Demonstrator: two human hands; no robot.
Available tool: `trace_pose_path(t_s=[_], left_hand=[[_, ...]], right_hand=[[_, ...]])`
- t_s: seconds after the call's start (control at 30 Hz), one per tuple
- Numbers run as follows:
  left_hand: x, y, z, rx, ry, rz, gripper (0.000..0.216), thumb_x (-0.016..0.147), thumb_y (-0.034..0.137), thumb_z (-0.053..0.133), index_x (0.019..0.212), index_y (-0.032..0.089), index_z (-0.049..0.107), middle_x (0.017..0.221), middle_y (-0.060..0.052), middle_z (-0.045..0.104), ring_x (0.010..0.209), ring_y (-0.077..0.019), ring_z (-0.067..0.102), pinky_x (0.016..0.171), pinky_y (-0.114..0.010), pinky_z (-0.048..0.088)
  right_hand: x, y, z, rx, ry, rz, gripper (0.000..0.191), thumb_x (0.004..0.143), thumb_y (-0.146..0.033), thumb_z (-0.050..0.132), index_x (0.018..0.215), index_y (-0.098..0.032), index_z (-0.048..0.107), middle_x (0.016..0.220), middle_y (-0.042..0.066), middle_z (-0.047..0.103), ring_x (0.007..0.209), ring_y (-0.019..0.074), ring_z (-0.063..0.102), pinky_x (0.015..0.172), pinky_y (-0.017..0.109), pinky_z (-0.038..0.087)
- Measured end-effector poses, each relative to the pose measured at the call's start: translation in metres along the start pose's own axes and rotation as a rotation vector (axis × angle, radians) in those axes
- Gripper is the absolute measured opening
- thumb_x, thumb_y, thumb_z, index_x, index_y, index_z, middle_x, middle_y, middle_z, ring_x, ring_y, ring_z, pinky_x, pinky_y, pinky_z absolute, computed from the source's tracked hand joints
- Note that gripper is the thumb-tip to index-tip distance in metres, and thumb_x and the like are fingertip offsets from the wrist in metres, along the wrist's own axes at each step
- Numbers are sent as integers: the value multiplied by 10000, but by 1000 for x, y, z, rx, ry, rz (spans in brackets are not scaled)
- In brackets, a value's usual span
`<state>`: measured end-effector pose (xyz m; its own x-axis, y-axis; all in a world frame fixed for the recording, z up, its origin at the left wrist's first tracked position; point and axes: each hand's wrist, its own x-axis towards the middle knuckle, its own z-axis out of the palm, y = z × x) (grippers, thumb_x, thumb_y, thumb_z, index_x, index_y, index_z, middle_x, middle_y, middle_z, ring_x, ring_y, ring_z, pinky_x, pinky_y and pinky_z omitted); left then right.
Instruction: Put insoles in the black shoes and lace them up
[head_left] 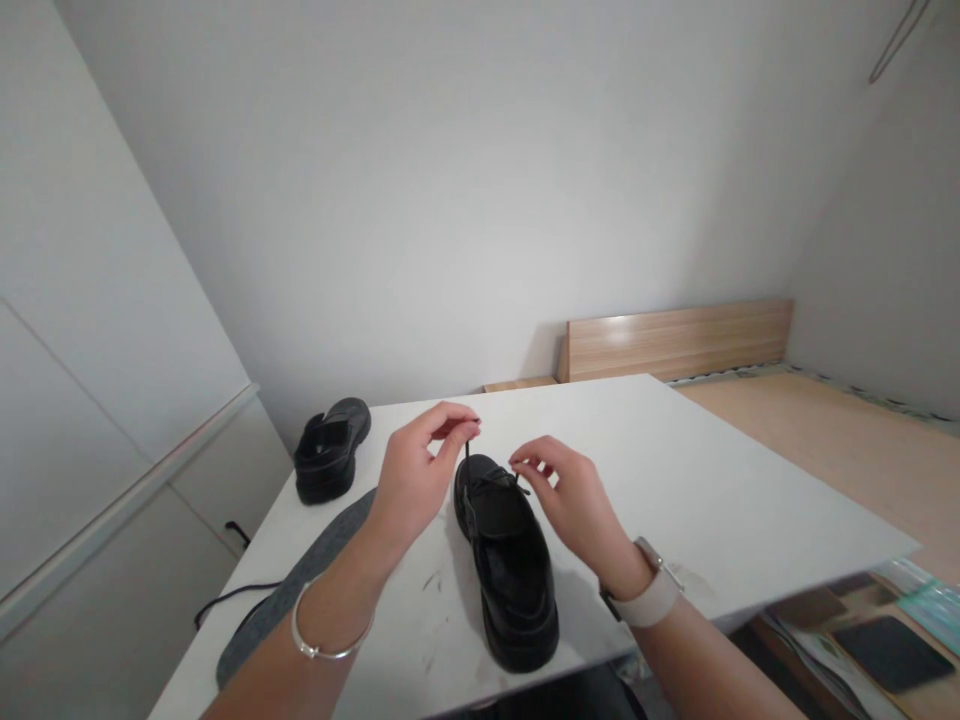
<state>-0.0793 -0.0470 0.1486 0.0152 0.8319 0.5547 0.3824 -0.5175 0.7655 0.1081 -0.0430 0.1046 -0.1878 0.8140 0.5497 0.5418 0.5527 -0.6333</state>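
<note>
A black lace-up shoe [517, 590] stands on the white table with its heel toward me and its toe pointing away. My left hand [424, 465], a bangle on its wrist, is raised above the left side of the shoe, thumb and fingertips pinching a black shoelace [468, 465] pulled up taut. To the right of the shoe, lower down, my right hand [562, 490] pinches a short stretch of lace by the tongue. A pale-strapped watch [651, 590] is on that wrist. Both hands are closed at the fingertips.
The other black shoe [330, 450] sits at the table's far left. A long dark grey object [300, 580] lies partly under my left forearm, near a black cable [232, 592]. Beyond the white table [675, 480] is a wooden headboard [675, 345]. A dark flat object [892, 652] lies lower right.
</note>
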Motion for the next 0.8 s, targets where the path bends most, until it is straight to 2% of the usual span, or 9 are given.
trace_pose_path(t_s=[0.13, 0.3, 0.43, 0.53, 0.67, 0.8], left_hand=[[22, 28, -10, -23, 93, 113, 91, 877, 276, 637, 884, 199, 683, 826, -1, 729, 793, -141, 678, 706, -225, 483], [32, 43, -1, -100, 114, 177, 79, 857, 235, 662, 889, 170, 695, 807, -11, 734, 721, -121, 674, 682, -211, 508], [37, 53, 13, -231, 138, 171, 83, 838, 214, 679, 889, 150, 692, 771, -5, 723, 599, -98, 656, 615, -204, 537], [40, 57, 21, -307, 164, 160, 81, 811, 216, 707, 854, 149, 692, 741, 6, 712, 614, -102, 666, 617, -204, 557], [42, 55, 27, -515, 168, 77, 148, 776, 257, 744, 848, 152, 669, 773, 11, 703, 636, -105, 672, 613, -220, 583], [43, 52, 27, -725, 110, -55, 212, 733, 275, 790, 834, 148, 654, 794, 19, 689, 648, -97, 672, 653, -242, 595]], right_hand=[[24, -25, -26, 390, 192, 47, 71, 868, -235, 629, 845, -178, 665, 716, 5, 664, 624, 141, 624, 554, 255, 512], [48, -50, -45, 567, 360, -101, 21, 827, -198, 677, 823, -179, 671, 696, -26, 666, 593, 111, 640, 583, 247, 551], [60, -62, -48, 559, 278, -167, 29, 815, -194, 694, 794, -189, 674, 677, -46, 662, 596, 102, 635, 597, 243, 559], [65, -67, -50, 465, 219, -263, 35, 832, -187, 685, 799, -199, 691, 766, -30, 663, 704, 110, 640, 655, 252, 547], [72, -69, -51, 302, 235, -370, 102, 839, -154, 679, 777, -224, 719, 862, -9, 608, 840, 132, 592, 724, 273, 506], [82, -57, -46, 428, 220, -331, 87, 819, -143, 695, 794, -222, 720, 870, 3, 596, 856, 149, 577, 709, 279, 498]])
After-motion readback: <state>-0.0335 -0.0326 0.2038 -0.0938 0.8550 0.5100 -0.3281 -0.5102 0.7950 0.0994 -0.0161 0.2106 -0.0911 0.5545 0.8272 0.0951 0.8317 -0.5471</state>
